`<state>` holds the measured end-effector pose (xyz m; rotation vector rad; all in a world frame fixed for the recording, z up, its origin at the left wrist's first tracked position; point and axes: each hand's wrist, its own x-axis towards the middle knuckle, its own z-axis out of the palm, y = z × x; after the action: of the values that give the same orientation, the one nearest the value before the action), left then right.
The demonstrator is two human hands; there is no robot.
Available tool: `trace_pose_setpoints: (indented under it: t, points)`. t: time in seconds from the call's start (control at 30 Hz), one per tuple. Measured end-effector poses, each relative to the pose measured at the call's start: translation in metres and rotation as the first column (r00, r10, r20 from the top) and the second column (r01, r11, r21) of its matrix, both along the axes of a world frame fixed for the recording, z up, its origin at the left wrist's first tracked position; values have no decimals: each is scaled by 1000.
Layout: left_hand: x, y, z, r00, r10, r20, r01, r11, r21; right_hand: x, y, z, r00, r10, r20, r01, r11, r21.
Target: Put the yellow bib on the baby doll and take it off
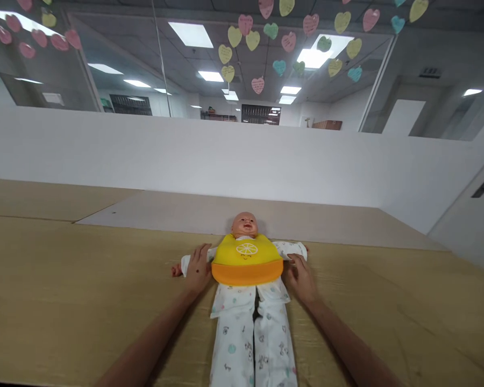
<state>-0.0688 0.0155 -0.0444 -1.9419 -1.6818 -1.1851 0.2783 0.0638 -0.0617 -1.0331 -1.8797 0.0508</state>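
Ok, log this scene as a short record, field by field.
Left hand: open on the doll's sleeve, beside the bib
Right hand: fingers at the bib's edge, by the other sleeve
Doll: baby doll lying face up, arms outstretched
Bib: yellow bib with orange lower band and citrus-slice motif
Clothing: white printed sleeper
Surface: wood-grain table
Beyond: white wall, coloured paper hearts above
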Motion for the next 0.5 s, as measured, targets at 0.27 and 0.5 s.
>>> trace_pose_setpoints:
  t: [0.27, 0.5]
  points:
    - [-6, 1, 3, 985, 142, -102, -151, 985, -85, 11, 19, 5, 991, -99, -85, 98, 995, -26]
    - [-32, 1, 6, 967, 254, -8, -253, 962, -98, 55, 43, 4, 883, -353, -310, 245, 909, -336]
